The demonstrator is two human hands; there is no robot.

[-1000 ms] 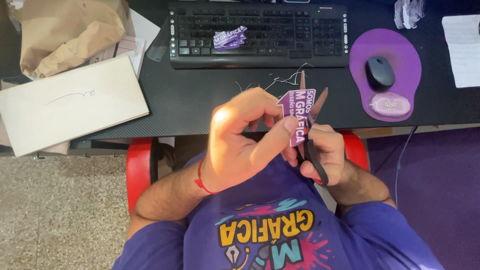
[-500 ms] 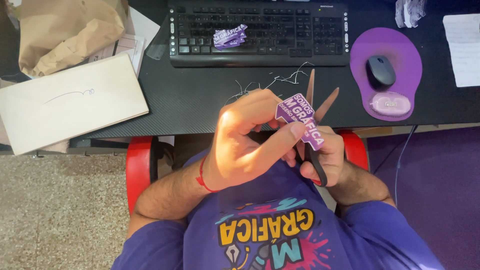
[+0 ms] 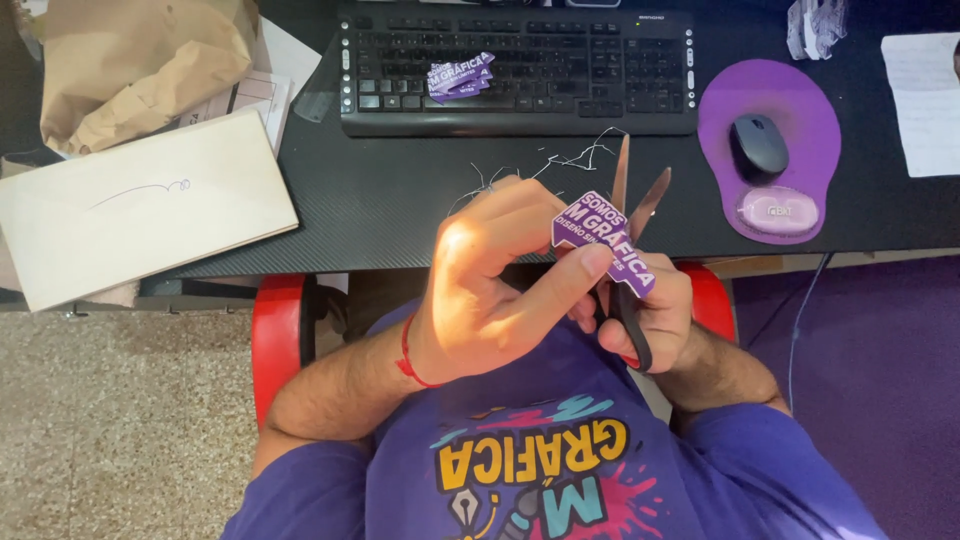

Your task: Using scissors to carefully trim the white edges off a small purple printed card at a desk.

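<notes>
My left hand [image 3: 490, 290] pinches a small purple printed sticker [image 3: 600, 240] between thumb and fingers, above my lap at the desk's front edge. My right hand [image 3: 655, 315] grips a pair of scissors [image 3: 625, 250] with black handles; the blades stand apart in a V right behind the sticker. Thin white paper trimmings [image 3: 560, 160] lie on the black desk [image 3: 400, 200] just beyond the blades. A few more purple stickers [image 3: 458, 78] rest on the black keyboard [image 3: 515, 65].
A purple mouse pad [image 3: 800, 120] with a dark mouse [image 3: 758, 145] sits at the right. A white envelope [image 3: 140, 215] and a crumpled brown paper bag [image 3: 140, 60] lie at the left. White paper [image 3: 925, 100] is at the far right. Red chair arms flank me.
The scissor blades have spread wider and the sticker has turned slightly in my left hand. Both hands stay in about the same place.
</notes>
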